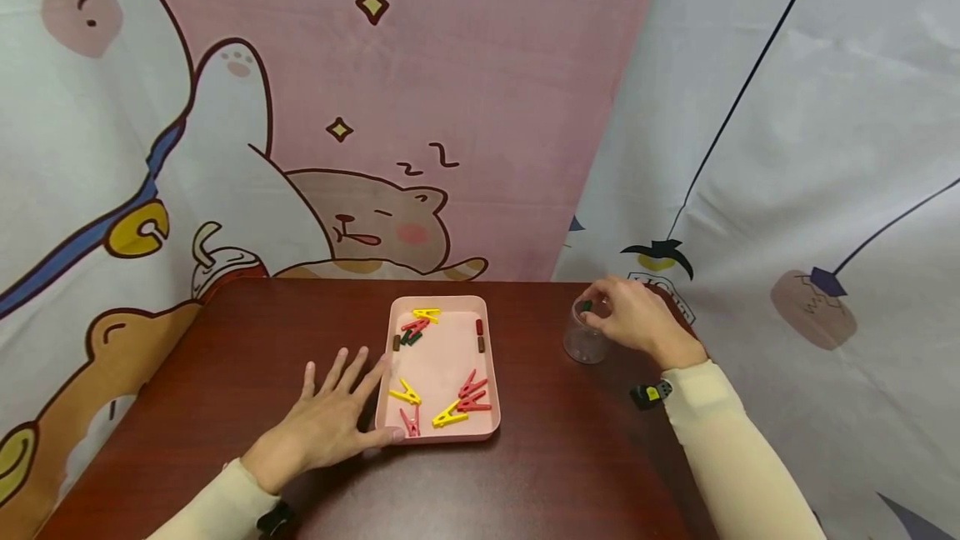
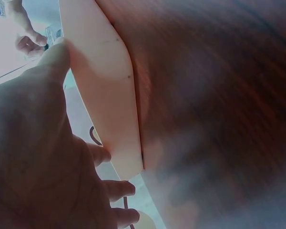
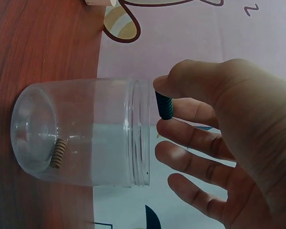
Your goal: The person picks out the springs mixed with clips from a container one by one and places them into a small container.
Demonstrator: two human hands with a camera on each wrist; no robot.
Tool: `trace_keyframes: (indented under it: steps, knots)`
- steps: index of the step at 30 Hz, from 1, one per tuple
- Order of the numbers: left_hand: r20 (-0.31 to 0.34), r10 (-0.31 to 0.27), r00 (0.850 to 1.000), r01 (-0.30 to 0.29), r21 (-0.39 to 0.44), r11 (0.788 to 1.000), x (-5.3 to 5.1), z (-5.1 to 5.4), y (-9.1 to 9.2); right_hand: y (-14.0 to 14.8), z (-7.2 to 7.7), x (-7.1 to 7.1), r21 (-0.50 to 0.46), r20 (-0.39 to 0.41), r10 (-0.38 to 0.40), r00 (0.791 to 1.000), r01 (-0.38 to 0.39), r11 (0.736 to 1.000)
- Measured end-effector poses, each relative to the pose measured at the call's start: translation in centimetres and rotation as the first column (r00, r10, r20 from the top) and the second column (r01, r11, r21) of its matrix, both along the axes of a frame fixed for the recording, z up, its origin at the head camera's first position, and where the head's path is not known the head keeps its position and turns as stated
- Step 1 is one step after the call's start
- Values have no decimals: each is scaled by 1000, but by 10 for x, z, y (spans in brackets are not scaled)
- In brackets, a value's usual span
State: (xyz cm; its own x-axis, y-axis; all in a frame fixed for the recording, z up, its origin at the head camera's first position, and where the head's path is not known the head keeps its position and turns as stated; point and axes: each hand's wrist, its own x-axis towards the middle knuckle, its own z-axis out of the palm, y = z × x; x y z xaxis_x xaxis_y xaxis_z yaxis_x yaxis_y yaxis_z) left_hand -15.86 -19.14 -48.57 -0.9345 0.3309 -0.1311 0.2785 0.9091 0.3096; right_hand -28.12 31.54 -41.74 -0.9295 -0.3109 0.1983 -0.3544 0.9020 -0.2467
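My right hand (image 1: pixel 637 315) pinches a dark green ribbed peg (image 3: pixel 165 106) between thumb and fingertips, just outside the mouth of a clear plastic jar (image 3: pixel 114 138). Inside that jar a brown ribbed peg (image 3: pixel 58 153) lies at the bottom. My left hand (image 1: pixel 330 419), fingers spread, touches the left side of a pink tray (image 1: pixel 442 365), with its thumb at the front left corner. In the tray lie yellow clips (image 1: pixel 450 416), red clips (image 1: pixel 472 402) and small pegs: green pegs (image 1: pixel 412 338) at the back left, brown and dark red ones along the sides.
The dark brown table (image 1: pixel 562 457) carries the tray at its middle and the jar to the right, near the back edge. A printed cloth (image 1: pixel 495 107) with cartoon animals hangs directly behind the table and along its sides.
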Motion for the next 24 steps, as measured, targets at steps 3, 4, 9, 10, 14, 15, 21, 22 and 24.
trace_keyframes:
  steps: [3,4,9,10,14,15,21,22,24]
  knots:
    - [-4,-2,1000,2,-3,1000,0,0,0,1,0,-1,3,0,-2,1000,2,1000]
    - [-4,-2,1000,2,-4,1000,1,0,0,2,0,-1,3,5,-3,1000,3,1000]
    - [-3,-4,1000,4,-9,1000,1,-1,1,3,-3,-2,-11,44,-10,999,11,1000]
    - [-2,-3,1000,3,-9,1000,1,-1,1,3,-3,-2,-16,54,-12,998,13,1000]
    - [0,-3,1000,3,-12,1000,1,-1,1,3,-4,-2,-18,70,-20,997,21,1000]
    - [-2,-3,1000,3,-11,1000,0,-1,1,3,-4,-2,-18,68,-21,997,23,1000]
    - [-8,-2,1000,2,-7,1000,0,0,0,3,-2,-3,-26,47,-30,998,31,999]
    - [-7,-2,1000,2,-7,1000,0,0,0,3,-2,-3,-28,45,-29,999,30,999]
    - [-6,-3,1000,2,-5,1000,0,1,0,3,-2,-3,-31,42,-29,999,30,999]
